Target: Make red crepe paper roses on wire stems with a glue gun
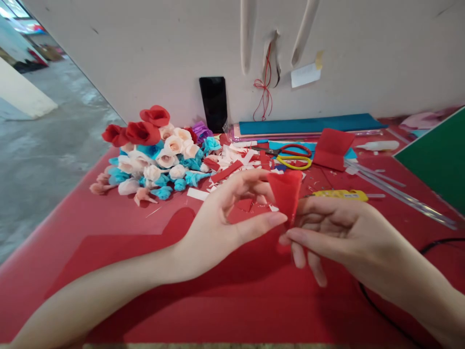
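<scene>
A small piece of red paper (286, 191), wider at its top than at its bottom, is between my two hands above the table. My left hand (236, 215) curves around its left side, with the thumb at the paper's lower part and the fingers behind its upper left edge. On the right, my right hand (327, 225) pinches the narrow lower end between thumb and fingers. The other fingers of that hand hang below. Paper scraps (236, 165) lie on the red table behind my hands.
Paper flowers (156, 160) are heaped at the back left. Scissors (294, 156), folded red paper (333, 149), a yellow glue gun (341, 195) and clear sticks (403, 194) lie right of centre. A black phone (213, 104) leans on the wall. A black cable (381, 310) runs at the right.
</scene>
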`<state>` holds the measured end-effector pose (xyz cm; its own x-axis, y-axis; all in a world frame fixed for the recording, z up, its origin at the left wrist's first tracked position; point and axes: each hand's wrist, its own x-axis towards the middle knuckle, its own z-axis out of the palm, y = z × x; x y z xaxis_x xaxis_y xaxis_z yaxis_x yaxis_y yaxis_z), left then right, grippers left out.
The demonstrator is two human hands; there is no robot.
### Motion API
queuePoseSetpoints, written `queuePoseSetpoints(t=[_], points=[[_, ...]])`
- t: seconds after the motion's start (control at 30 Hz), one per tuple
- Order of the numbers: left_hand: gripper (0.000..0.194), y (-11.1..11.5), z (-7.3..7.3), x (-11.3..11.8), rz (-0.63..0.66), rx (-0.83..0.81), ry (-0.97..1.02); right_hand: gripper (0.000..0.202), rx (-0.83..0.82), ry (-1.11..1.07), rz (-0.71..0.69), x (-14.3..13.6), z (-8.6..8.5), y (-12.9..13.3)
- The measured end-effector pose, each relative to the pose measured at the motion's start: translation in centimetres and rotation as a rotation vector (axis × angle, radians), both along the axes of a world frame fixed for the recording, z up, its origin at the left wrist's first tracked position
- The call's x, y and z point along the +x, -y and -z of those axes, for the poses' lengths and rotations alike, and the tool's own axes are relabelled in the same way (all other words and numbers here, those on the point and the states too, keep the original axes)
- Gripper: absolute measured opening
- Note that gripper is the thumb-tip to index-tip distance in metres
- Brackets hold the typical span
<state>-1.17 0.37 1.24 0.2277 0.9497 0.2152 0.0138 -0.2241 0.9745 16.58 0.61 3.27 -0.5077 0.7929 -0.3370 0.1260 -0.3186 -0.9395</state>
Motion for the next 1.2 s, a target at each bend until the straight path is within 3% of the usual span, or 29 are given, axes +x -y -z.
queuePoseSetpoints(t=[0.2, 0.53, 0.77, 1.0, 1.2], points=[[0.018, -0.2, 0.5, 0.1, 0.091, -0.024, -0.095, 0.018, 0.05, -0.029, 0.051, -0.6, 0.9, -0.2], [0.015, -0.5, 0.3, 0.0, 0.009, 0.014, -0.231, 0.015, 0.028, 0.0, 0.076, -1.0, 0.8, 0.1], [0.016, -0.7, 0.2, 0.0, 0.007, 0.074, -0.221, 0.015, 0.049, 0.007, 0.066, -0.8, 0.9, -0.2], [0.009, -1.5, 1.3, -0.4, -0.113, 0.206, -0.245, 0.022, 0.092, -0.05, 0.073, -0.4, 1.5, -0.5], [0.011, -1.2, 1.1, -0.5, -0.113, 0.348, -0.277, 0.021, 0.101, -0.019, 0.027, -0.5, 2.0, -0.7]])
